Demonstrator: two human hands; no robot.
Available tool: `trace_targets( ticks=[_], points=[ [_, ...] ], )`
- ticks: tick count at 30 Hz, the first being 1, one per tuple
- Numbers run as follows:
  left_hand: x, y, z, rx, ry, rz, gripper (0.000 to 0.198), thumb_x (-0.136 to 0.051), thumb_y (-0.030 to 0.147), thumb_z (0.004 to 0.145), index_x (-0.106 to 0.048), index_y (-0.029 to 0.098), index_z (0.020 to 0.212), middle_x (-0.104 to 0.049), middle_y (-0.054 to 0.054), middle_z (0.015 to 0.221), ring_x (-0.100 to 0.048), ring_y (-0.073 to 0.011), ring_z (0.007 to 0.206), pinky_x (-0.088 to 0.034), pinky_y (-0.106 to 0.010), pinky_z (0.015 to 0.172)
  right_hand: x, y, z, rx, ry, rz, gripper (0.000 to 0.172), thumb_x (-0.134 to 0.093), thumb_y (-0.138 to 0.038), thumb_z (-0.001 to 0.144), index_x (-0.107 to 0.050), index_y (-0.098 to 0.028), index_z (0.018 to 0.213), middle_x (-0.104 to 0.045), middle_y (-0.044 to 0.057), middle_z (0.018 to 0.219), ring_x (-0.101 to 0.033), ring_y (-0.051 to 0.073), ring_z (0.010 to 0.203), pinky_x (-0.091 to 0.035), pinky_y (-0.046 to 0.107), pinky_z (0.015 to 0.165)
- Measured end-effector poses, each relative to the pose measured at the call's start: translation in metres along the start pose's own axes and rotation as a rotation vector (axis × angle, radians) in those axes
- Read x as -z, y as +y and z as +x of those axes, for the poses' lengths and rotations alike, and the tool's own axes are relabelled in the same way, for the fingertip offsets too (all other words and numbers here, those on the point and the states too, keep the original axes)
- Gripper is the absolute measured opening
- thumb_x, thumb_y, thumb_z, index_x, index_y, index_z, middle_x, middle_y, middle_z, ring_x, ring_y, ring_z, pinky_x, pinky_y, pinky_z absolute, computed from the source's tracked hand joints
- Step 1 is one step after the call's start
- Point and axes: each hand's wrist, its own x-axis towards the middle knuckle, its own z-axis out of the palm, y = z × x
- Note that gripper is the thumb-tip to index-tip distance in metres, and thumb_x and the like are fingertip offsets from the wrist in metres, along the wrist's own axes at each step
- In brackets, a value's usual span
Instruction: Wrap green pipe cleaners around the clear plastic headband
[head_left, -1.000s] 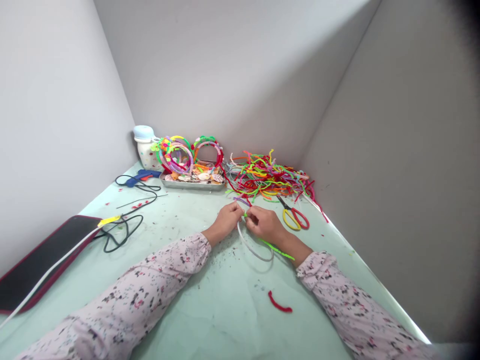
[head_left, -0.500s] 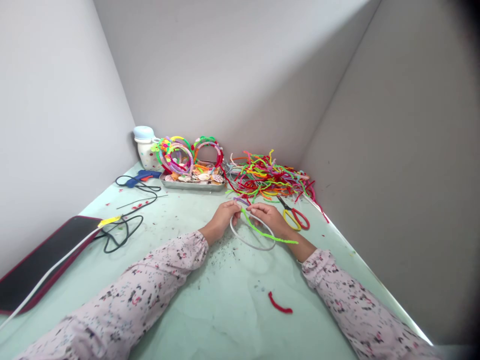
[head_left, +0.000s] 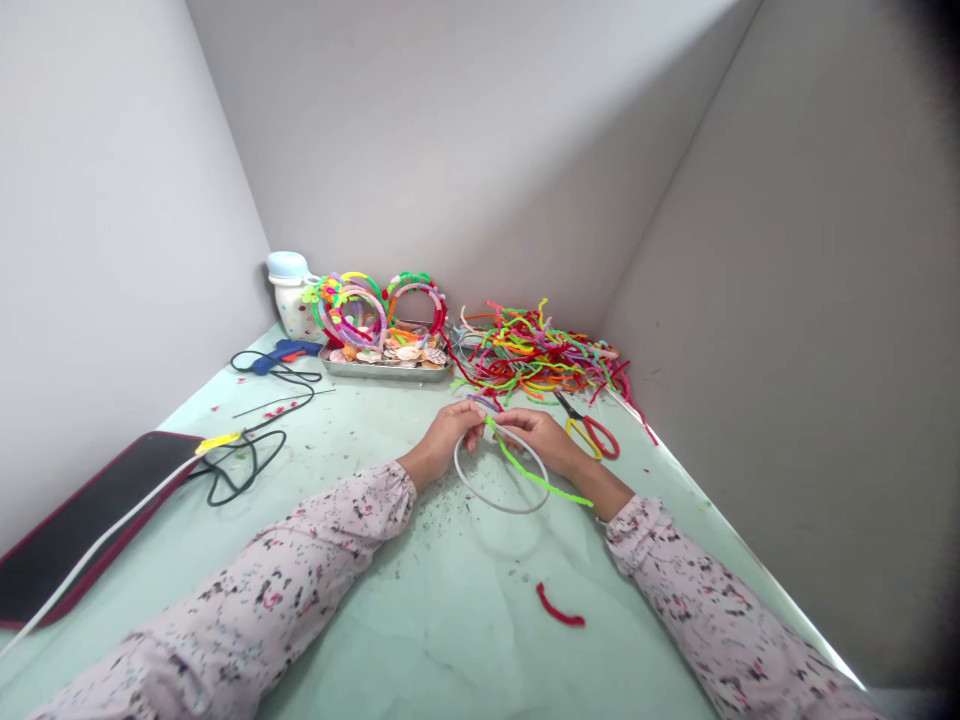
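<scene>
Between my hands is a thin whitish-grey hoop (head_left: 501, 511), tilted toward me, with a short purple wrapped stretch (head_left: 482, 402) at its far side. My left hand (head_left: 452, 432) pinches the hoop near that purple part. Close beside it, my right hand (head_left: 534, 436) has its fingers closed on a bright green pipe cleaner (head_left: 525, 469) where it meets the hoop. The pipe cleaner's free end slants down to the right, past the hoop and over my right wrist. Fingertips partly hide the joint.
A heap of coloured pipe cleaners (head_left: 536, 350) lies behind my hands, with scissors (head_left: 589, 430) at right. Wrapped hoops (head_left: 352, 310) stand on a metal tray (head_left: 386, 372) of shells. At left are a blue glue gun (head_left: 281, 355), cables, a black pad (head_left: 97, 520); a red piece (head_left: 559, 608) lies in front.
The hoop has tipped, its near side dropping slightly toward me and left. The green pipe cleaner's free end has swung a little lower. Both hands keep their hold.
</scene>
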Motion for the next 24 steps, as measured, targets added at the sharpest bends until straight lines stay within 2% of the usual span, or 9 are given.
trace_targets(
  ticks=[5, 8, 12, 24],
  points=[
    [-0.0013, 0.0008, -0.0013, -0.019, -0.027, -0.008, 0.014, -0.056, 0.028, 0.072, -0.052, 0.014, 0.07, -0.051, 0.003, 0.057, -0.043, -0.0053, 0.039, -0.032, -0.021, 0.041, -0.0019, -0.0014, -0.0016, 0.047, -0.045, 0.058, 0.041, -0.069, -0.04, 0.071, -0.066, -0.016, 0.103, -0.068, 0.006, 0.089, -0.06, 0.016, 0.077, -0.047, 0.027, 0.066],
    [-0.003, 0.0027, -0.0032, -0.021, -0.025, 0.027, 0.016, -0.056, 0.029, 0.073, -0.05, 0.014, 0.068, -0.051, 0.003, 0.057, -0.043, -0.0052, 0.039, -0.033, -0.021, 0.042, -0.005, -0.0057, -0.0038, 0.067, 0.007, 0.057, 0.039, -0.07, -0.039, 0.071, -0.066, -0.016, 0.101, -0.069, 0.007, 0.093, -0.062, 0.017, 0.082, -0.048, 0.03, 0.072],
    [-0.0039, 0.0033, -0.0042, -0.023, -0.016, 0.068, 0.016, -0.054, 0.028, 0.075, -0.049, 0.015, 0.067, -0.05, 0.004, 0.056, -0.043, -0.0054, 0.04, -0.034, -0.021, 0.043, -0.0092, -0.0079, -0.0047, 0.111, 0.09, 0.018, 0.033, -0.07, -0.04, 0.071, -0.067, -0.017, 0.094, -0.069, 0.007, 0.091, -0.063, 0.018, 0.081, -0.049, 0.032, 0.074],
    [-0.0015, -0.0024, 0.0, -0.026, -0.05, 0.043, 0.014, -0.052, 0.024, 0.075, -0.049, 0.015, 0.067, -0.048, 0.004, 0.054, -0.042, -0.006, 0.038, -0.033, -0.021, 0.041, -0.0063, -0.0001, -0.0049, 0.312, 0.152, -0.201, 0.025, -0.063, -0.04, 0.08, -0.071, -0.019, 0.091, -0.066, 0.006, 0.085, -0.06, 0.017, 0.076, -0.047, 0.029, 0.067]
  ],
)
